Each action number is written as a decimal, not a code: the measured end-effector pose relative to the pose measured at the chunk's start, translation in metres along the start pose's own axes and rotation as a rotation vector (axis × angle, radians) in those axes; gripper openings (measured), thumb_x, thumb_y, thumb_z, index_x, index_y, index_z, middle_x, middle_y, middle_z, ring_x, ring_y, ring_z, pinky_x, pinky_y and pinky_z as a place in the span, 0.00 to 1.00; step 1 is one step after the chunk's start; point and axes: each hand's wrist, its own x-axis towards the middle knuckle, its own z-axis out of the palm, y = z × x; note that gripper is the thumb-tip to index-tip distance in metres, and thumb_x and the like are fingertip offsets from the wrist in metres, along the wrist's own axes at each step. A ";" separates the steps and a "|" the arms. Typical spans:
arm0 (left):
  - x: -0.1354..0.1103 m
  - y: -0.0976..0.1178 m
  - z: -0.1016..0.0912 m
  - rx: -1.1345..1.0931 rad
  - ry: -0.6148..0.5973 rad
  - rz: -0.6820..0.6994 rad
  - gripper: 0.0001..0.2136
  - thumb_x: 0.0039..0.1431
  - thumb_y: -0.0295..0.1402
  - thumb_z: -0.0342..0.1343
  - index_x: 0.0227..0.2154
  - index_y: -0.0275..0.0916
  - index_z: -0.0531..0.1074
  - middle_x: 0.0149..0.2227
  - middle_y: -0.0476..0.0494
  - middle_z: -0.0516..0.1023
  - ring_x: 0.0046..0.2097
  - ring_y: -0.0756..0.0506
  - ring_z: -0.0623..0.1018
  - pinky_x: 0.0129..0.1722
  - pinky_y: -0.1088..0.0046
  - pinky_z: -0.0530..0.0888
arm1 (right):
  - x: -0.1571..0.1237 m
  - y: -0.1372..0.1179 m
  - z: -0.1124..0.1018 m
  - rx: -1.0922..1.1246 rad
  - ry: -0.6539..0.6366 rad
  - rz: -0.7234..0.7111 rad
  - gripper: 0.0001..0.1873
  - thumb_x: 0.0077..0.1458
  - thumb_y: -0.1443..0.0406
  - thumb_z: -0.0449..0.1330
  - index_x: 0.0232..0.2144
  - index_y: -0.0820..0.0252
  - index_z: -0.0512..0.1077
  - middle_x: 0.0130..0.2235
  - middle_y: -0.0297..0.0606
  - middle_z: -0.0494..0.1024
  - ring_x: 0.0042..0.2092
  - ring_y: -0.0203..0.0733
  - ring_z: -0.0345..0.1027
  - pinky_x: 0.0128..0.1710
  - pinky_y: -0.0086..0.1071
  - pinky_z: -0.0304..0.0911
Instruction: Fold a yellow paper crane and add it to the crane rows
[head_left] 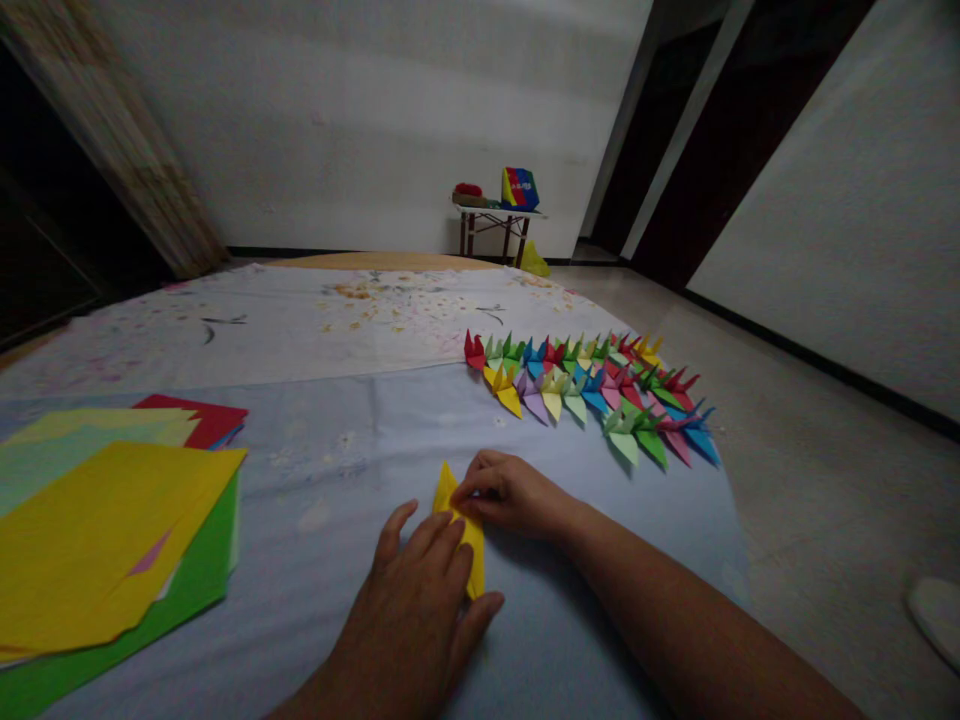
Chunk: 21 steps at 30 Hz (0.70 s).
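Left hand (pixel 421 588): spreading, steadying folded yellow paper (pixel 474 534), lying lower centre of frame | right hand (pixel 516 496): pinching paper's upper edge | step: apparently creasing | next: likely calling for aligning edges, pressing flat

- At 12 o'clock I'm seeing a small side table (pixel 491 212) standing near the pale wall (pixel 345 120), a red item (pixel 469 189) and a multicoloured pack (pixel 520 188) resting on top.
- At 1 o'clock I'm spotting a yellow bag (pixel 535 260) sitting by its legs.
- At 10 o'clock I'm viewing a beige curtain (pixel 124 140) hanging.
- At 2 o'clock I'm making out a dark door (pixel 750 140).
- At 4 o'clock I'm catching a white, rounded object (pixel 937 610) lying on the floor (pixel 795 440), its identity unclear.
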 end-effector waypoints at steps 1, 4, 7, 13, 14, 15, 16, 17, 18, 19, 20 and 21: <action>0.001 0.001 0.001 0.015 0.019 -0.010 0.15 0.57 0.44 0.47 0.37 0.41 0.73 0.44 0.42 0.76 0.50 0.40 0.70 0.56 0.51 0.50 | 0.000 0.001 0.001 -0.004 0.009 -0.011 0.10 0.51 0.69 0.58 0.37 0.59 0.75 0.32 0.36 0.68 0.33 0.32 0.64 0.34 0.25 0.61; 0.004 0.003 0.001 0.042 0.033 -0.017 0.13 0.58 0.42 0.47 0.34 0.40 0.73 0.42 0.43 0.77 0.49 0.40 0.70 0.56 0.51 0.50 | 0.000 0.005 0.005 -0.014 0.025 -0.039 0.11 0.52 0.68 0.58 0.38 0.58 0.75 0.33 0.37 0.68 0.33 0.33 0.64 0.34 0.25 0.61; 0.006 0.004 0.001 0.036 0.016 -0.018 0.12 0.57 0.41 0.48 0.31 0.40 0.72 0.42 0.43 0.77 0.49 0.40 0.70 0.56 0.51 0.49 | 0.002 0.007 0.007 -0.003 0.074 -0.041 0.11 0.52 0.68 0.57 0.39 0.58 0.75 0.35 0.37 0.68 0.35 0.34 0.64 0.36 0.27 0.61; 0.004 -0.001 0.007 0.025 0.041 0.001 0.10 0.57 0.40 0.48 0.33 0.41 0.71 0.39 0.46 0.76 0.49 0.41 0.69 0.57 0.51 0.45 | 0.006 0.008 0.006 -0.101 0.228 0.106 0.10 0.50 0.65 0.60 0.37 0.56 0.74 0.37 0.38 0.70 0.43 0.40 0.61 0.45 0.36 0.55; 0.004 -0.002 0.007 0.022 0.041 0.008 0.10 0.57 0.39 0.47 0.33 0.41 0.71 0.39 0.46 0.76 0.49 0.41 0.69 0.57 0.51 0.45 | 0.006 0.007 0.005 -0.128 0.209 0.115 0.08 0.50 0.64 0.61 0.35 0.56 0.74 0.37 0.37 0.71 0.44 0.41 0.59 0.46 0.38 0.53; 0.003 -0.003 0.008 0.020 0.046 0.013 0.10 0.57 0.39 0.47 0.33 0.41 0.71 0.40 0.46 0.76 0.49 0.41 0.69 0.57 0.51 0.45 | 0.006 0.007 0.005 -0.147 0.185 0.119 0.07 0.50 0.63 0.61 0.33 0.55 0.75 0.38 0.37 0.71 0.45 0.41 0.59 0.47 0.39 0.52; 0.003 -0.003 0.008 0.018 0.052 0.017 0.10 0.57 0.39 0.47 0.33 0.41 0.71 0.40 0.46 0.76 0.49 0.41 0.69 0.57 0.51 0.45 | 0.006 0.006 0.005 -0.158 0.163 0.121 0.06 0.50 0.62 0.61 0.32 0.55 0.75 0.38 0.36 0.72 0.45 0.41 0.58 0.47 0.40 0.50; 0.002 -0.003 0.009 0.016 0.059 0.020 0.10 0.57 0.39 0.48 0.33 0.41 0.71 0.40 0.46 0.76 0.49 0.41 0.69 0.57 0.50 0.44 | 0.006 0.006 0.005 -0.162 0.151 0.124 0.05 0.49 0.62 0.61 0.31 0.55 0.75 0.38 0.36 0.72 0.45 0.41 0.58 0.47 0.40 0.50; 0.002 -0.003 0.008 0.016 0.064 0.022 0.10 0.57 0.39 0.48 0.33 0.41 0.71 0.40 0.46 0.76 0.50 0.41 0.69 0.57 0.50 0.44 | 0.006 0.005 0.005 -0.161 0.148 0.130 0.05 0.49 0.62 0.61 0.30 0.55 0.75 0.38 0.35 0.73 0.45 0.41 0.58 0.47 0.39 0.49; 0.002 -0.003 0.008 0.018 0.063 0.021 0.10 0.57 0.39 0.48 0.33 0.41 0.71 0.40 0.46 0.76 0.50 0.41 0.69 0.57 0.50 0.44 | 0.007 0.005 0.005 -0.157 0.151 0.140 0.04 0.49 0.62 0.61 0.29 0.56 0.75 0.38 0.35 0.73 0.45 0.41 0.58 0.46 0.39 0.49; 0.002 -0.003 0.008 0.020 0.055 0.021 0.10 0.57 0.39 0.49 0.33 0.41 0.71 0.40 0.46 0.76 0.49 0.41 0.69 0.57 0.50 0.45 | 0.008 0.004 0.006 -0.150 0.154 0.153 0.04 0.48 0.62 0.61 0.28 0.56 0.74 0.37 0.34 0.73 0.44 0.41 0.58 0.46 0.39 0.48; 0.003 -0.002 0.007 0.022 0.042 0.019 0.09 0.57 0.39 0.49 0.33 0.41 0.71 0.40 0.46 0.76 0.49 0.41 0.69 0.57 0.50 0.45 | 0.009 0.004 0.006 -0.144 0.154 0.166 0.04 0.48 0.62 0.62 0.27 0.56 0.74 0.37 0.34 0.74 0.44 0.41 0.59 0.46 0.38 0.48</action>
